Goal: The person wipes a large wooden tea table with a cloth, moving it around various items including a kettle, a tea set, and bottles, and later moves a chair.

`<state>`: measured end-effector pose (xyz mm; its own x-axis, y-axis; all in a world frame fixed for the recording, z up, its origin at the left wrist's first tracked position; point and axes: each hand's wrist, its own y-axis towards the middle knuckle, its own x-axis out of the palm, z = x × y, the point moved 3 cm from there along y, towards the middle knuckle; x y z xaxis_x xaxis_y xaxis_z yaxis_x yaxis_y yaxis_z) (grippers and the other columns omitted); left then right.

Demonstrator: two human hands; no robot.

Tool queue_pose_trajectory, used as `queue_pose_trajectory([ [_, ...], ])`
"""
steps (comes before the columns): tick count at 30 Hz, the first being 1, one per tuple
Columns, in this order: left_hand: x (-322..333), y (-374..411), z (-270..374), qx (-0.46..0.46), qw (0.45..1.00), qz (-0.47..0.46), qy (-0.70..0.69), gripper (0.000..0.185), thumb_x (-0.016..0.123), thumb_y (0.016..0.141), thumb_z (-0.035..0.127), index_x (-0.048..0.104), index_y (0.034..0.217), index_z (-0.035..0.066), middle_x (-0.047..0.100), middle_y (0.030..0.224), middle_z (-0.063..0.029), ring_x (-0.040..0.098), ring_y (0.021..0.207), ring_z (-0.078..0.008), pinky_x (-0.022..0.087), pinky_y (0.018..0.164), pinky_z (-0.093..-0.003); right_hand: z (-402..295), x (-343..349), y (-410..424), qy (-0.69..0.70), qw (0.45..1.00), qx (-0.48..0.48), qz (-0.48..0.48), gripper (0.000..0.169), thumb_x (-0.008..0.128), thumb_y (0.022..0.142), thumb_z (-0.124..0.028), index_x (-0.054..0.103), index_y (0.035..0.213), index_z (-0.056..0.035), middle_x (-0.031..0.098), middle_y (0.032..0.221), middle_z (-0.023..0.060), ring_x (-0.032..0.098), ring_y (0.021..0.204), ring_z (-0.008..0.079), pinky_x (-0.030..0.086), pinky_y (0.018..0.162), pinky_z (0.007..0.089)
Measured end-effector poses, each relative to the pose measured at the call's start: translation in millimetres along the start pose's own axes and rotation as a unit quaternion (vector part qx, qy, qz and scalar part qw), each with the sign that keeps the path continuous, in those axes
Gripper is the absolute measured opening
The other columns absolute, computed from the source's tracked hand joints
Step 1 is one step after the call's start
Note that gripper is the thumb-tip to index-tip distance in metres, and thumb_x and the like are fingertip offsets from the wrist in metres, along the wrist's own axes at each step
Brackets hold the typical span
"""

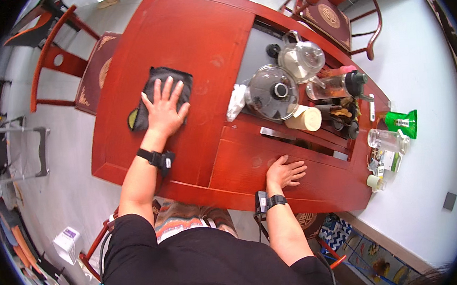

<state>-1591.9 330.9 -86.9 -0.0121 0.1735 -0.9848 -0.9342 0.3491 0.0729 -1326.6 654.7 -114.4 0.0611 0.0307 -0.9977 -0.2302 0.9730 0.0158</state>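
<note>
My left hand lies flat, fingers spread, on a folded dark grey cloth on the red wooden table. A yellow-green patch shows at the cloth's lower left corner. My right hand rests palm down on the bare wood near the table's front edge, its fingers slightly apart and nothing in it. Beyond it, a pot with a glass lid, a glass teapot, a cream-coloured cylindrical container and a crumpled white tissue or bag stand around the inset tea tray.
A clear bottle with a dark cap lies behind the containers. Along the right edge are a green packet and a clear plastic jug. Wooden chairs stand at the left and far right. A wall borders the right side.
</note>
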Motion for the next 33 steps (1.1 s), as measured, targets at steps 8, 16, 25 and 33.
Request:
queue_pose_trajectory([
  [8, 29.5, 135.7, -10.8, -0.008, 0.998, 0.027, 0.054, 0.067, 0.054, 0.094, 0.053, 0.033, 0.154, 0.033, 0.025, 0.163, 0.0006, 0.015, 0.152, -0.0305, 0.014, 0.109, -0.0777, 0.0, -1.5, -0.3, 0.005, 1.0, 0.002, -0.02, 0.079, 0.043, 0.1, -0.05, 0.019, 0.156, 0.0002, 0.017, 0.162, 0.0244, 0.016, 0.149, 0.0444, 0.019, 0.113, 0.0686],
  [16, 34.7, 179.7, -10.7, -0.032, 0.995, -0.009, 0.095, 0.067, 0.046, 0.097, 0.059, 0.028, 0.156, 0.035, 0.021, 0.165, 0.0012, 0.013, 0.153, -0.0301, 0.014, 0.11, -0.0761, -0.9, -2.7, -1.0, -0.001, 1.0, 0.005, -0.019, 0.079, 0.042, 0.1, -0.052, 0.019, 0.156, -0.0006, 0.017, 0.163, 0.0237, 0.016, 0.15, 0.0437, 0.02, 0.113, 0.0684],
  [25, 19.9, 79.7, -18.3, 0.013, 0.999, 0.038, 0.027, 0.065, 0.056, 0.093, 0.048, 0.038, 0.152, 0.029, 0.026, 0.162, -0.0018, 0.015, 0.151, -0.0327, 0.015, 0.11, -0.0749, 1.2, 0.8, -0.6, -0.017, 1.0, 0.001, 0.0, 0.078, 0.042, 0.1, -0.053, 0.022, 0.155, -0.0009, 0.02, 0.162, 0.0227, 0.02, 0.148, 0.0427, 0.023, 0.111, 0.069],
  [33, -15.3, -82.9, -31.4, 0.02, 0.999, 0.017, -0.024, 0.066, 0.062, 0.089, 0.043, 0.042, 0.149, 0.023, 0.028, 0.161, -0.0061, 0.015, 0.151, -0.0353, 0.012, 0.113, -0.0727, -2.8, -8.1, -1.2, 0.017, 1.0, 0.016, -0.012, 0.08, 0.039, 0.099, -0.055, 0.022, 0.155, -0.0004, 0.018, 0.163, 0.022, 0.017, 0.15, 0.0421, 0.019, 0.112, 0.069],
])
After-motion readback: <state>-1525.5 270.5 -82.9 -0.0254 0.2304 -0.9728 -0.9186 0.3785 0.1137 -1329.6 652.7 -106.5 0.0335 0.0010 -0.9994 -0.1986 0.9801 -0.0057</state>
